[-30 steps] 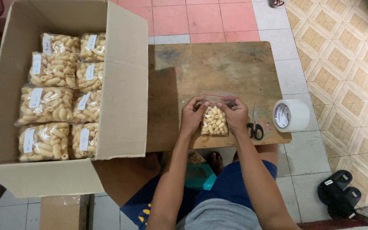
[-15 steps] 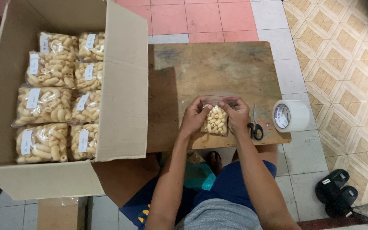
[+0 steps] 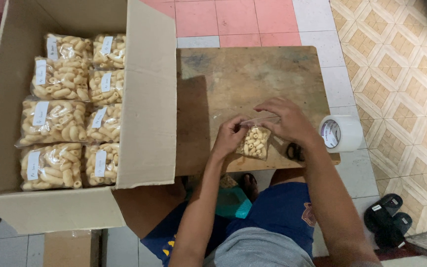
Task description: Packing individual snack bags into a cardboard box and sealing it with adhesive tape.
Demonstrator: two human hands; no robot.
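Note:
A small clear bag of pale macaroni-shaped snacks [image 3: 254, 142] lies on the low wooden table [image 3: 243, 74] near its front edge. My left hand [image 3: 229, 137] pinches the bag's top left corner. My right hand [image 3: 286, 120] covers the top right part of the bag, fingers pressed along its upper edge. Both hands hold the same bag.
A large open cardboard box [image 3: 147, 99] at the left holds several filled, labelled snack bags [image 3: 53, 121]. A roll of clear tape [image 3: 340, 133] sits at the table's right front corner, black scissors [image 3: 294, 151] beside my right wrist. Black sandals [image 3: 387, 220] lie on the tiled floor.
My hands stay on the bag; the right hand has slid along its top edge and the bag has tilted slightly. The camera view has shifted a little.

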